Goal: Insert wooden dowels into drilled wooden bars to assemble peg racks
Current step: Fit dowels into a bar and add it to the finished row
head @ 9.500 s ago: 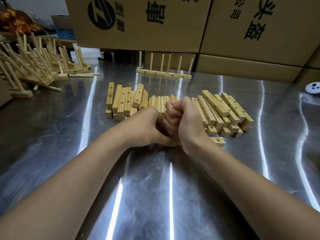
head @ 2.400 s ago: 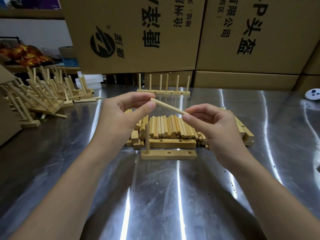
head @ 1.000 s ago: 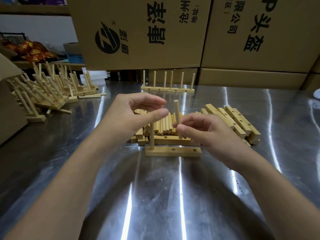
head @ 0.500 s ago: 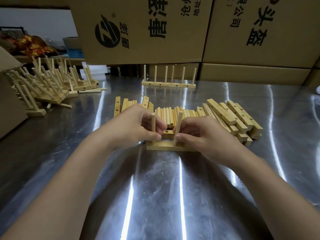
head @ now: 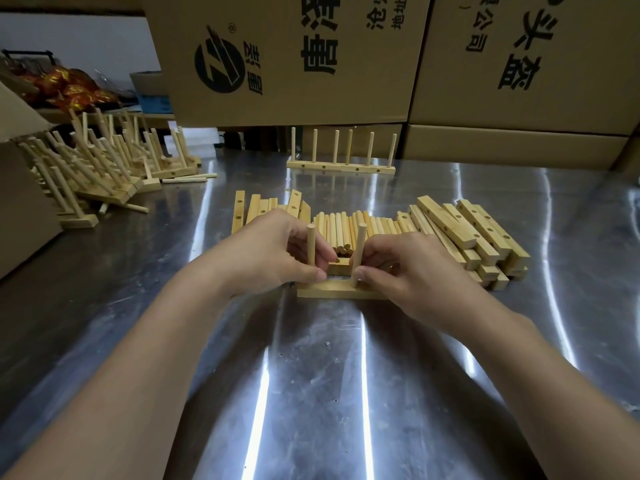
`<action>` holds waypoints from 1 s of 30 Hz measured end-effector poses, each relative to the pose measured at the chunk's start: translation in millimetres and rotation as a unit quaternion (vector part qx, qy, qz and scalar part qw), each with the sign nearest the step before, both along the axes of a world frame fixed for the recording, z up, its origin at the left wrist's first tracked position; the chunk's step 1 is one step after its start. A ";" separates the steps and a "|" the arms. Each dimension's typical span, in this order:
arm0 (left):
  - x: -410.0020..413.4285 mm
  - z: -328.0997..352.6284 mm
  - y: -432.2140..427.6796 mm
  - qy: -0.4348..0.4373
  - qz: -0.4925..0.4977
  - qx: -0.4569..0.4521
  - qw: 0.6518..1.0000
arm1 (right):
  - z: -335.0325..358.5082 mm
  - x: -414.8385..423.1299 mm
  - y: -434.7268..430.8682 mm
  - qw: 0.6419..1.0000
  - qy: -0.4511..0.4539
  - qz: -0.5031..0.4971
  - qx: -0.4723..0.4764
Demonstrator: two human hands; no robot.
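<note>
A drilled wooden bar lies flat on the steel table in front of me. Two dowels stand in it. My left hand grips the bar's left end around the first dowel. My right hand pinches the second dowel near its foot, where it meets the bar; the dowel leans slightly. Behind the hands lies a row of loose dowels. Stacks of drilled bars sit at the left and at the right.
A finished rack with several pegs stands at the back. A heap of finished racks lies at the far left beside a cardboard box. Large cardboard boxes wall off the back of the table.
My right hand has pushed the second dowel further down into the bar, and it stands straighter than half a second ago. My left hand keeps its hold at the bar's left end.
</note>
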State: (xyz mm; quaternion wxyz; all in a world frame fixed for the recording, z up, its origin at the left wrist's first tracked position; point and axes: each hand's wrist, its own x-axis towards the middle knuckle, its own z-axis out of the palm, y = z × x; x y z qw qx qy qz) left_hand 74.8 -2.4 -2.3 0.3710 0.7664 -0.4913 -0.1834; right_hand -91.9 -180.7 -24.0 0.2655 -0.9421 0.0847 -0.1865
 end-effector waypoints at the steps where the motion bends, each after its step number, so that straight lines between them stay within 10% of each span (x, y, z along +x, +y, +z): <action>1: 0.6 -1.6 -0.3 -0.010 0.003 0.016 1.000 | -0.8 -0.6 0.9 1.000 0.003 -0.007 -0.003; 6: 1.7 -9.1 -3.3 -0.063 0.017 0.075 0.995 | -2.0 2.2 15.1 0.996 -0.077 -0.028 0.032; 14: -5.0 -11.1 -11.0 -0.059 -0.022 0.076 0.995 | -1.6 20.4 41.3 0.870 -0.161 0.017 0.465; 30: 1.8 -19.6 -12.7 -0.076 -0.026 0.071 0.994 | -8.6 32.5 38.5 0.887 -0.162 -0.002 0.433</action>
